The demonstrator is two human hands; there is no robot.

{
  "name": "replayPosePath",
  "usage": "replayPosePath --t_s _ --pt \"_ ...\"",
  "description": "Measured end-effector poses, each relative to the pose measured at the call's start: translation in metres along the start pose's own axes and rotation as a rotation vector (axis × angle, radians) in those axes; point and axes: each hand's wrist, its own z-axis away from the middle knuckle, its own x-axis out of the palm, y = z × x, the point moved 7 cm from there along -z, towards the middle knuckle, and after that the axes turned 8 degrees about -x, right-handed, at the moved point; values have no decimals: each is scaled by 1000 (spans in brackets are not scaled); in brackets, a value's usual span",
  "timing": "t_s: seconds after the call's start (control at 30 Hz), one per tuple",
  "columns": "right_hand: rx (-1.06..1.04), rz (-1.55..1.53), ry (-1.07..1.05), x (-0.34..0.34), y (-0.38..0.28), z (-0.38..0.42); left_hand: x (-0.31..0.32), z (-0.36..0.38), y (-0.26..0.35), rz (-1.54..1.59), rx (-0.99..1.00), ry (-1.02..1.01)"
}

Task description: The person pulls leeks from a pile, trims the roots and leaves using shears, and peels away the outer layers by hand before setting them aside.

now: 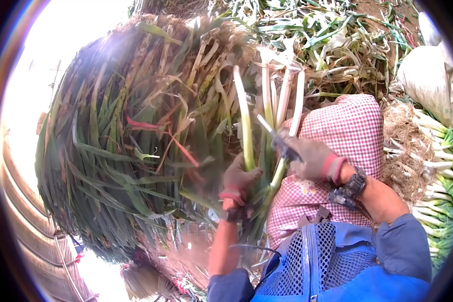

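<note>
My left hand (pixel 240 177), in a dark knit glove with a red cuff, is closed round a long green onion (pixel 245 123) whose pale end points up. Just to its right, several more stripped white onion stalks (pixel 297 95) stand together, their green parts running down past my hands. In my gloved right hand (pixel 313 155) is a small dark-handled tool (pixel 286 148) with a narrow pale tip slanting up to the left; its exact kind does not show. The tool overlaps the stalks in this view.
A big heap of unpeeled green onions (pixel 121 131) fills the left side. Against my front lies a red-and-white checked cushion (pixel 345 126). Cleaned onions (pixel 440 201) line the right, near a white sack (pixel 428 75). Stripped leaves (pixel 332 35) are piled at the back.
</note>
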Motion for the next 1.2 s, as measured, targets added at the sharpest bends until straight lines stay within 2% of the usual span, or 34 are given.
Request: replayPosePath --t_s 0.07,0.1,0.13,0.2,0.23,0.27,0.33,0.4,0.47,0.53,0.57,0.6,0.63,0.67,0.7,0.73,0.8,0.87,0.93,0.97,1.03,1.13,1.2 --pt "-116 5 271 -13 8 -2 16 13 -2 -94 -17 -45" --pt "-92 4 191 -13 0 -1 24 22 -3 -110 -17 -71" --pt "-97 2 186 -6 1 -3 29 36 5 -192 -27 -13" --pt "-264 98 188 6 -6 -11 39 55 23 -360 128 64" --pt "-166 33 134 -8 -15 -16 45 60 37 -558 117 -31" --pt "-82 112 118 -20 -17 -22 49 60 36 -717 207 -16" --pt "-22 -44 180 -26 0 -38 45 60 45 -714 306 39" --pt "76 240 402 -48 7 -44 41 56 44 -712 317 1" --pt "60 270 561 -53 34 -56 36 48 41 -709 325 -41" --pt "72 266 529 -54 27 -52 22 24 6 -70 -182 -208" --pt "76 155 383 -50 5 -46 6 -4 -1 -183 -18 -193" --pt "80 43 240 -38 -7 -41 -11 -20 -14 -28 -192 -60" --pt "-10 157 196 -25 -21 -41 -25 -30 -1 -84 3 90" --pt "29 60 36 -11 -24 -41 -43 -48 -7 -316 67 257" --pt "-6 100 75 -8 -27 -43 -59 -65 -13 -549 132 424" --pt "-43 141 114 -5 -28 -47 -63 -75 -15 -546 128 424" --pt "17 99 102 -5 -22 -58 -71 -77 -2 -1209 259 804" --pt "79 55 94 -4 -18 -61 -79 -90 -11 -1235 216 766" --pt "-29 75 28 8 -29 -57 -82 -101 -10 -1371 41 726" --pt "-34 57 43 10 -27 -58 -83 -102 -4 -1371 46 724" --pt "-7 55 82 6 -16 -60 -89 -105 -8 -1126 -87 607" --pt "-38 46 152 4 -9 -57 -82 -90 -8 -1013 33 586" --pt "-28 -12 -38 14 -13 -48 -71 -72 -11 -957 -9 544"
